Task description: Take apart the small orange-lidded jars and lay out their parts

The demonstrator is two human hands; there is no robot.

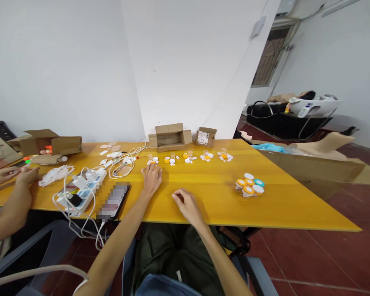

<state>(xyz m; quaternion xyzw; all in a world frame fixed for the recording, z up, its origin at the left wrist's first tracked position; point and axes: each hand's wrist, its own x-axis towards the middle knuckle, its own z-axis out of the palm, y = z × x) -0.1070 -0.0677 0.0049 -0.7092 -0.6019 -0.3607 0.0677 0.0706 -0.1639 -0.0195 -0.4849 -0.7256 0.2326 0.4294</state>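
Note:
My left hand point(152, 179) reaches forward over the table, fingers stretched and apart, with the tips at the leftmost small pile of white and orange round parts point(155, 159). Nothing shows in its grasp. Closer to the front edge, my right hand point(187, 202) rests with fingers curled and the thumb near the index finger; I see nothing between them. Similar piles lie in a row along the back, among them one with a clear cup point(172, 156) and one at the right end point(225, 157). Off to the right stands a cluster of clear jars with white, orange and teal lids point(249, 186).
At the back stand an open cardboard box point(170, 138) and a smaller carton point(205, 137). Left of me are a phone point(114, 201), a power strip point(85, 192) with looping white cables, and another person's hands point(27, 175). The table point(283, 213) ends at the right.

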